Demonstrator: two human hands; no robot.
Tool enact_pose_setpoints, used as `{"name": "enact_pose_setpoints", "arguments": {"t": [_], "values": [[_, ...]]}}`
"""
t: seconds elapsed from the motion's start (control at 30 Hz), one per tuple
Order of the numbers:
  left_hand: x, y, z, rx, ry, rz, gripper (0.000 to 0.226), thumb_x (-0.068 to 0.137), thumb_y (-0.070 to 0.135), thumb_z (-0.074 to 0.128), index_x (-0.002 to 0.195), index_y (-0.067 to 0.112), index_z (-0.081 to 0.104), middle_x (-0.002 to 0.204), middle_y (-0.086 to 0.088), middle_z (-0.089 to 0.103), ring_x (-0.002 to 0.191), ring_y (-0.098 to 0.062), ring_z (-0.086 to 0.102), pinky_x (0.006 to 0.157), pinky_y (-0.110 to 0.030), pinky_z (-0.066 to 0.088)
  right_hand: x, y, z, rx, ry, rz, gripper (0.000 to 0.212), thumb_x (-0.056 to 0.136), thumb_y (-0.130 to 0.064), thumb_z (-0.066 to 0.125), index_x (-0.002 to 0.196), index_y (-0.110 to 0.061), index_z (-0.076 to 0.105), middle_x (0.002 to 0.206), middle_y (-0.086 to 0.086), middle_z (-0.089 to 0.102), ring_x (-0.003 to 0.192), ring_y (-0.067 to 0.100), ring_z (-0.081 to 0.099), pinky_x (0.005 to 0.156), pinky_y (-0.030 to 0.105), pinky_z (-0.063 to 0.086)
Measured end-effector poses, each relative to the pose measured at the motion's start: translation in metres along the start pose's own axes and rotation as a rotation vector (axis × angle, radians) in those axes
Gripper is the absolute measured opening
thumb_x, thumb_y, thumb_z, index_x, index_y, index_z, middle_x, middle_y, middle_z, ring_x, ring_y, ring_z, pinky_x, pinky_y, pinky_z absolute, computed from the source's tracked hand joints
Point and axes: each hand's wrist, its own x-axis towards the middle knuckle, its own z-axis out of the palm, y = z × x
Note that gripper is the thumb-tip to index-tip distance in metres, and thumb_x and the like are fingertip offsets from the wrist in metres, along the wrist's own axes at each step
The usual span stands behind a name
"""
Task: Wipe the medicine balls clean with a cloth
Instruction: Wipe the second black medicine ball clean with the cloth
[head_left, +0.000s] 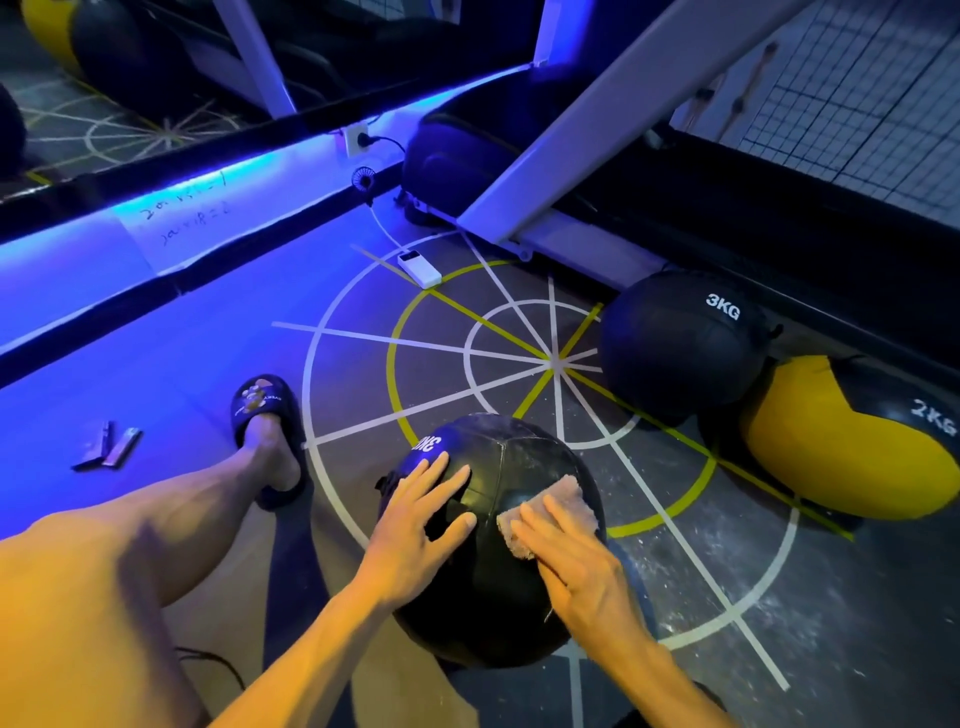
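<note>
A black medicine ball (501, 452) rests on the floor right in front of me. My left hand (418, 519) lies flat on its upper left side, fingers spread, holding nothing. My right hand (569, 561) presses a small beige cloth (558, 501) flat against the ball's upper right side. A second black ball marked 3KG (680, 345) sits further right on the floor. Beside it lies a yellow and black ball marked 2KG (847, 441).
My left leg and dark slipper (267, 415) stretch out to the left of the ball. A white power bank (420, 270) with a cable lies ahead, near a treadmill frame (571, 130). Two small flat items (106, 447) lie at left. A blue-lit mirror wall runs behind.
</note>
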Motion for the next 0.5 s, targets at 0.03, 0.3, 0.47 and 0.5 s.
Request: {"name": "enact_pose_setpoints", "arguments": {"t": [0.03, 0.3, 0.47, 0.5], "values": [[0.001, 0.0, -0.001, 0.007, 0.0, 0.007, 0.061, 0.093, 0.064, 0.05, 0.151, 0.05, 0.04, 0.165, 0.027, 0.02, 0.155, 0.003, 0.006, 0.126, -0.038, 0.016, 0.013, 0.0, -0.007, 0.028, -0.015, -0.007, 0.035, 0.101, -0.012, 0.057, 0.133, -0.019, 0.067, 0.137, -0.008, 0.065, 0.135, 0.002, 0.052, 0.113, 0.019, 0.04], [0.005, 0.004, -0.002, -0.005, 0.004, 0.014, 0.052, 0.095, 0.051, 0.064, 0.145, 0.052, 0.048, 0.161, 0.03, 0.026, 0.154, 0.0, 0.015, 0.124, -0.036, 0.022, 0.062, -0.011, -0.007, 0.041, -0.042, 0.147, 0.024, 0.104, -0.009, 0.055, 0.108, -0.026, 0.071, 0.107, -0.009, 0.06, 0.1, 0.006, 0.061, 0.092, 0.027, 0.054], [0.002, 0.005, -0.004, 0.001, 0.025, 0.028, 0.05, 0.092, 0.045, 0.071, 0.137, 0.056, 0.053, 0.156, 0.035, 0.03, 0.152, 0.004, 0.018, 0.128, -0.039, 0.009, 0.071, 0.012, -0.016, 0.089, -0.108, 0.191, 0.028, 0.105, -0.013, 0.052, 0.107, -0.034, 0.07, 0.118, -0.011, 0.062, 0.108, 0.009, 0.064, 0.098, 0.03, 0.052], [0.001, 0.006, -0.001, 0.0, 0.025, 0.035, 0.049, 0.092, 0.043, 0.072, 0.136, 0.056, 0.053, 0.155, 0.036, 0.03, 0.152, 0.005, 0.018, 0.129, -0.04, 0.007, 0.078, 0.016, -0.017, 0.042, -0.059, 0.337, 0.027, 0.106, -0.019, 0.051, 0.105, -0.038, 0.069, 0.116, -0.008, 0.061, 0.101, 0.012, 0.066, 0.094, 0.034, 0.054]]}}
